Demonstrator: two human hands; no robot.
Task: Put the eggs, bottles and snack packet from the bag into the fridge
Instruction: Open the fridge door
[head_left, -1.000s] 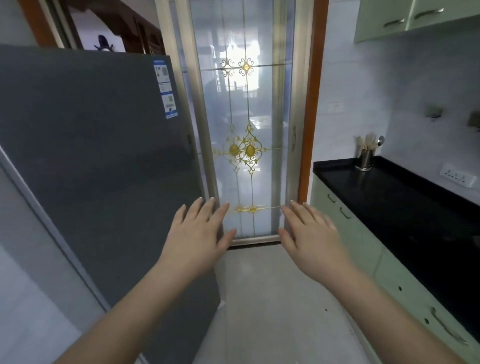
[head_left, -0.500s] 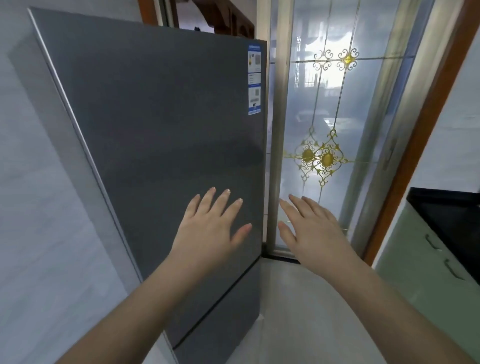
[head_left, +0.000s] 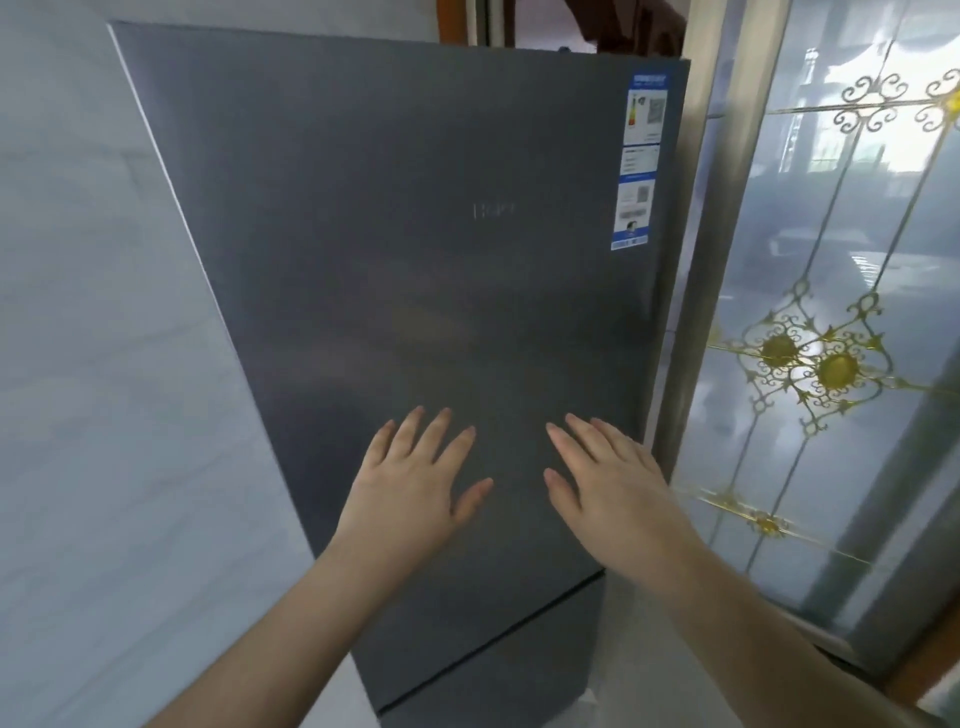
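In front of the person, the grey fridge (head_left: 415, 260) fills most of the view, both doors closed; the seam between upper and lower door runs diagonally low in the frame. White wall (head_left: 104, 364) flush on its left, glass sliding door (head_left: 831, 312) with gold ornament just beside its right edge. Energy label stickers (head_left: 639, 161) sit at the door's top right corner.

Left hand (head_left: 410, 488) and right hand (head_left: 608, 483) are both flat, fingers spread, holding nothing, raised side by side ahead of the door panel; contact with it can't be confirmed.

Bag, eggs, bottles and snack packet: not in view.

Risks, as judgement:
- No handle visible; hands are mid-panel, so the pull edge may be missed.
- The opening side can't be told. Tight fit on both sides means a swung door could hit the glass.
- Items elsewhere, so the door may stand open during fetching.
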